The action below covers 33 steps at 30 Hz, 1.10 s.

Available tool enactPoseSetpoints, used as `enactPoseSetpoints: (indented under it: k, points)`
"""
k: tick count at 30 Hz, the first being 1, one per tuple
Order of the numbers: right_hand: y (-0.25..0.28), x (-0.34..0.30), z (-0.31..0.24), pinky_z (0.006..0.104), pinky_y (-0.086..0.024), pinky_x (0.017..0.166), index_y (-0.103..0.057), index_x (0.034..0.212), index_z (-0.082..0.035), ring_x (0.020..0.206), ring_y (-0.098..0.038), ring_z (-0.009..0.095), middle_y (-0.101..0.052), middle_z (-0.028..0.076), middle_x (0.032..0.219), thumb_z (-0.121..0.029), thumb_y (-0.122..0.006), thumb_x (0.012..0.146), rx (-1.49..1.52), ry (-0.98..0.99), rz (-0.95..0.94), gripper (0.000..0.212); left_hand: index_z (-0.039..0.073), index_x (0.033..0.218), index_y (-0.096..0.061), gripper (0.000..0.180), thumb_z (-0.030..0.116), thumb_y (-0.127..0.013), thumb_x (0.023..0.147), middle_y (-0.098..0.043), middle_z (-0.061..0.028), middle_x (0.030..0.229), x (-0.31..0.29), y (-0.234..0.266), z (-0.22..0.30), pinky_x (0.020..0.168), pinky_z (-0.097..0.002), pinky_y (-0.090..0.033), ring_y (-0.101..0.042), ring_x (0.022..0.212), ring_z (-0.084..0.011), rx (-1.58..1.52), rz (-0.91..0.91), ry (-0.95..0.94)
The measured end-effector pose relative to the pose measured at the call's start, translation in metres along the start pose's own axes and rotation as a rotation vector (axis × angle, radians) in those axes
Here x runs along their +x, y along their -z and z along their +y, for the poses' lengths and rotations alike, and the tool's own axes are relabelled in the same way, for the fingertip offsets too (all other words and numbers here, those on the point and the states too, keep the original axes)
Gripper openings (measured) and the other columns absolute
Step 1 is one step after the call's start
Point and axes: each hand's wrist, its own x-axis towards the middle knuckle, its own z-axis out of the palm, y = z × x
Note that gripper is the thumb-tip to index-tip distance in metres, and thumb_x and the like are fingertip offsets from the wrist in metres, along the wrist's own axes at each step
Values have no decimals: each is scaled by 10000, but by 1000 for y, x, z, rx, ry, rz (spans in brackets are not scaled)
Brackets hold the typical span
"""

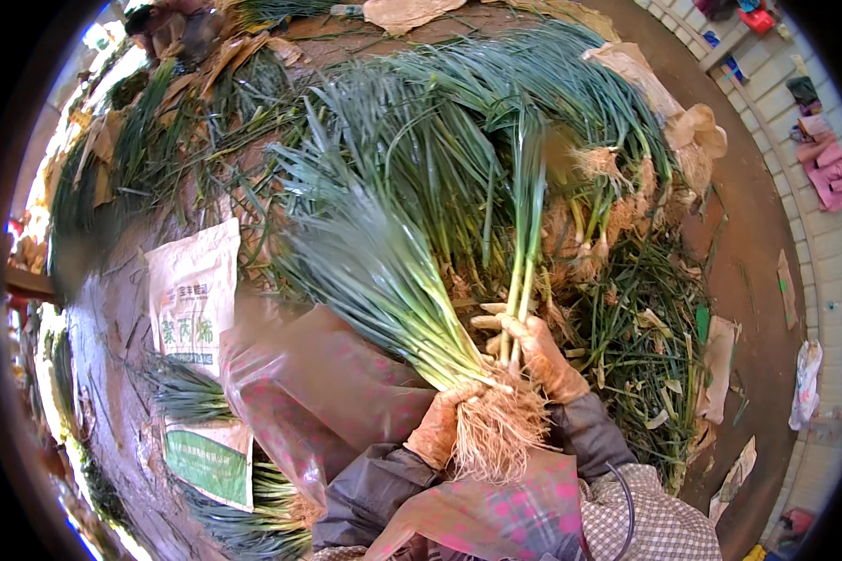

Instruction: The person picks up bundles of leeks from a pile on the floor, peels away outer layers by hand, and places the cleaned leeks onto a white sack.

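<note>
In an orange-stained glove, my left hand (437, 426) is closed around the lower stems of a thick bunch of green garlic (419, 313). Its leaves fan out to the upper left, and a dense tuft of pale roots (503, 425) hangs over my lap. My right hand (541, 359), gloved alike, grips a few upright green garlic stalks (522, 234) just right of that bunch. The roots of both lots meet between my hands. Beyond them lies a large heap of green garlic (393, 131), leaves pointing away.
A patterned plastic sheet (332, 383) covers my lap and spreads leftward. Left of it, a printed white sack (195, 290) lies near more green garlic (273, 491). Trimmed leaves (641, 351) are piled at my right. Farther right, bare ground meets a pale wall (819, 271).
</note>
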Motion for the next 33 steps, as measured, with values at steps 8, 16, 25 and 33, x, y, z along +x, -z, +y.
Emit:
enactPoseSetpoints:
  k: [8, 16, 25, 33]
  points:
    - [-20, 8, 47, 254, -471, 651, -600, 1206, -35, 755, -556, 84, -651, 64, 937, -325, -501, 977, -11, 57, 383, 383, -18, 1011, -611, 239, 176, -563, 879, -645, -103, 865, 14, 17, -6, 694, -325, -533, -622, 755, -196, -185, -159, 31]
    - [110, 27, 74, 289, -376, 420, -616, 919, 35, 437, -412, 110, -460, -14, 584, -331, -485, 978, 14, 46, 857, 394, 4, 1215, -508, 399, 187, -551, 863, -635, -105, 985, -9, 6, 8, 704, -286, -529, -607, 736, -130, -178, -104, -64]
    - [20, 39, 49, 344, -455, 969, -554, 1212, -28, 1104, -568, 259, -602, 132, 1199, -263, -471, 978, -865, 719, 68, 342, 28, 1351, -396, 563, 207, -549, 840, -605, -154, 1136, 12, 41, -2, 898, -397, -494, -603, 990, -261, 14, -78, -19]
    - [156, 65, 96, 437, -481, 801, -605, 1119, -20, 973, -609, 358, -649, 204, 1031, -423, -677, 819, -1164, -131, 655, 507, 19, 1351, -398, 565, 212, -544, 840, -599, -154, 1158, 4, 3, 7, 900, -387, -492, -603, 996, -256, 26, -98, -118]
